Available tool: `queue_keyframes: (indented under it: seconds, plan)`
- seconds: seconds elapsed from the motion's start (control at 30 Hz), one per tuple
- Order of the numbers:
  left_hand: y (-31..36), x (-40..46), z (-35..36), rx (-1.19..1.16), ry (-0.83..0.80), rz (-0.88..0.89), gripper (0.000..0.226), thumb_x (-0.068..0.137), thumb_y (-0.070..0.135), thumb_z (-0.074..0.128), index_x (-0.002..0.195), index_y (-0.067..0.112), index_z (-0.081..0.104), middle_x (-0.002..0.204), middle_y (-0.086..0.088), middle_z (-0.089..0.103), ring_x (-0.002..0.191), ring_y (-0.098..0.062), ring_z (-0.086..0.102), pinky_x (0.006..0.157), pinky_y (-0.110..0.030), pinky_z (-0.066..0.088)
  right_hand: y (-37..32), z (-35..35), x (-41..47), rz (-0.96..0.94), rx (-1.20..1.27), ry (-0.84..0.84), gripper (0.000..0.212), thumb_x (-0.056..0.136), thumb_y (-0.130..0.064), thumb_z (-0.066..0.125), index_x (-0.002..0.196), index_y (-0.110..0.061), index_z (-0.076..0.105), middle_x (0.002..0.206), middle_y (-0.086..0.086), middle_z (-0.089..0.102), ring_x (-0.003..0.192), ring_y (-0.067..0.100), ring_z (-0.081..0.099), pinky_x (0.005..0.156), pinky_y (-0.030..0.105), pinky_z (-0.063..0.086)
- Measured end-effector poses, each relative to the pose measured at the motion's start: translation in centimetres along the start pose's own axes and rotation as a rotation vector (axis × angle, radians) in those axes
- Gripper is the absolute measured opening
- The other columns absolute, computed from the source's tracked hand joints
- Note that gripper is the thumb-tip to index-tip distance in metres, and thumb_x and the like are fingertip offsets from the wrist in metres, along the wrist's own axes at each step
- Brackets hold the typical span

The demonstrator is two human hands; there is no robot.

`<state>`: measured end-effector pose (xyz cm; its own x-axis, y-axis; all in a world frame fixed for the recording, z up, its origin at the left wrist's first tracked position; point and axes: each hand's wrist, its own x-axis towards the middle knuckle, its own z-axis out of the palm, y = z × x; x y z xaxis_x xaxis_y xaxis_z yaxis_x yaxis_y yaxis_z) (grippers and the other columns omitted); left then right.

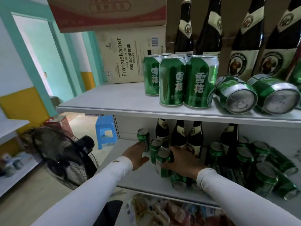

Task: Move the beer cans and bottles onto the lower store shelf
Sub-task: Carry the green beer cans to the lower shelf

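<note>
On the lower shelf (135, 180) my right hand (182, 162) grips an upright green beer can (162, 162) near the front. My left hand (136, 154) reaches in beside it with relaxed fingers, touching another upright green can (143, 139) further back. Dark beer bottles (179, 134) stand behind these cans, and several green cans (260, 167) stand or lie to the right. On the upper shelf (114, 98) several upright green cans (184, 82) stand in a group. Two cans (257, 95) lie on their sides beside them. Tall dark bottles (244, 39) stand at the back.
Cardboard boxes (123, 57) sit at the back left of the upper shelf. A black floor fan (65, 155) and a blue plastic stool (105, 131) stand on the floor to the left. Packaged goods (162, 211) fill the shelf below.
</note>
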<state>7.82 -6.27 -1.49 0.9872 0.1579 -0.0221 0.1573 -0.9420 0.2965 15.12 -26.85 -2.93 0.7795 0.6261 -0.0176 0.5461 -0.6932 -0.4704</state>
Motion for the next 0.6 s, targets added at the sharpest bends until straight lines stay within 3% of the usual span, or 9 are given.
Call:
queue_keyframes:
  seconds: [0.1,0.2,0.4,0.5,0.6]
  plan:
    - [-0.4,2.5,0.1,-0.023,0.003,0.076,0.057,0.090,0.033,0.059,0.141,0.022,0.038,0.143,-0.005,0.046,0.128,-0.028,0.047,0.105,-0.036,0.040,-0.3,0.8,0.5,0.048,0.028,0.003,0.072,0.066,-0.078,0.058,0.117,-0.027,0.049,0.119,-0.002,0.060,0.104,0.020,0.061,0.087,0.039,0.052]
    - [-0.7,4.7,0.3,-0.035,0.002,0.171,0.052,0.087,0.031,0.063,0.134,0.019,0.044,0.133,-0.009,0.054,0.120,-0.032,0.053,0.098,-0.040,0.046,-0.7,1.3,1.1,0.107,0.035,0.023,0.061,0.072,-0.067,0.067,0.115,-0.028,0.048,0.121,-0.002,0.061,0.107,0.023,0.060,0.087,0.035,0.049]
    - [-2.2,7.8,0.9,-0.124,-0.069,0.327,0.062,0.082,0.025,0.070,0.136,0.015,0.043,0.136,-0.010,0.050,0.124,-0.031,0.050,0.103,-0.039,0.041,-2.0,2.0,1.1,0.205,0.073,0.087,0.069,0.071,-0.065,0.069,0.126,-0.028,0.050,0.126,-0.004,0.061,0.112,0.020,0.060,0.093,0.033,0.050]
    - [-2.4,8.7,1.0,-0.156,-0.108,0.364,0.062,0.084,0.021,0.067,0.139,0.012,0.041,0.139,-0.010,0.047,0.127,-0.029,0.046,0.106,-0.036,0.038,-3.0,2.5,1.3,0.277,0.063,0.130,0.063,0.074,-0.061,0.071,0.122,-0.027,0.052,0.121,-0.003,0.062,0.108,0.020,0.061,0.089,0.031,0.049]
    - [-2.7,9.3,1.7,-0.259,-0.142,0.360,0.058,0.075,0.028,0.070,0.129,0.018,0.050,0.130,-0.011,0.053,0.120,-0.032,0.053,0.101,-0.041,0.044,-4.1,3.4,1.4,0.339,0.100,0.192,0.058,0.076,-0.056,0.072,0.121,-0.026,0.052,0.118,-0.004,0.061,0.107,0.020,0.061,0.083,0.028,0.047]
